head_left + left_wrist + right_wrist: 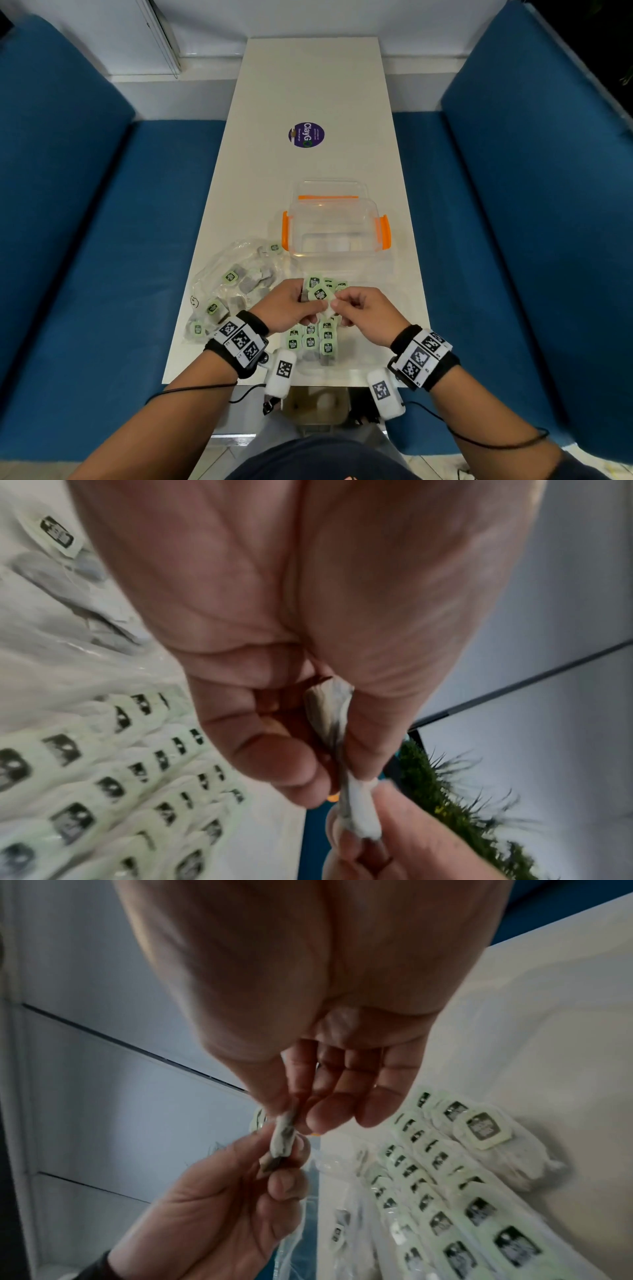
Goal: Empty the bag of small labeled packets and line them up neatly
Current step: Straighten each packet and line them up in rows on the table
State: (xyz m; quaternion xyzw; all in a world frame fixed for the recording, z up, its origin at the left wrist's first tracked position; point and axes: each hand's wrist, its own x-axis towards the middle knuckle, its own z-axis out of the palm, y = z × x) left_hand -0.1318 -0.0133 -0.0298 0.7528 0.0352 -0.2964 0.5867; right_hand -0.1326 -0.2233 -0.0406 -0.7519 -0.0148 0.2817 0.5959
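Both hands meet over the near part of the white table [308,85] and pinch one small packet [323,297] with a green label between them. My left hand [310,308] grips its left side, and my right hand [339,306] pinches its white end. In the left wrist view the packet [327,710] sits between thumb and fingers. The right wrist view shows the same packet [283,1139] edge-on. Several packets lie in rows [311,339] beneath the hands. The clear plastic bag [236,284] lies to the left with several packets inside.
A clear plastic box with orange latches [335,229] stands open just beyond the hands, its lid [329,192] behind it. A round purple sticker [306,134] is on the table farther back. Blue benches [85,240] flank both sides.
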